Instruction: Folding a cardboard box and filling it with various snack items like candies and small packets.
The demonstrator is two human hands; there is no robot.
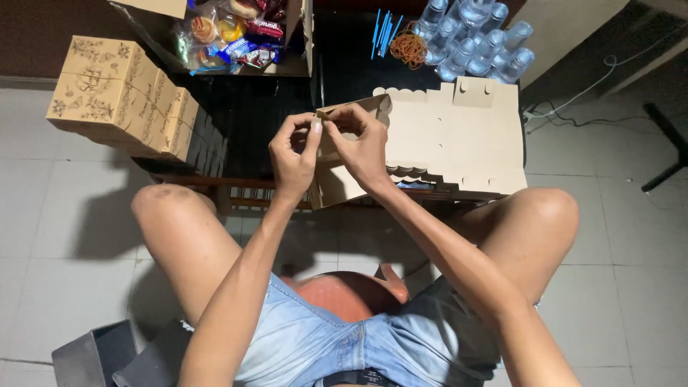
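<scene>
Denim shorts [344,347] and bare knees sit nearest. Above them, both hands, left [294,154] and right [362,147], pinch shut on a flap of a half-folded cardboard box [337,183], held over the desk [251,107] edge beside a stack of flat blanks [459,140].

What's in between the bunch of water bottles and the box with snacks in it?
In the head view, blue straws and a heap of orange rubber bands lie on the dark table between the water bottles and the snack box.
</scene>
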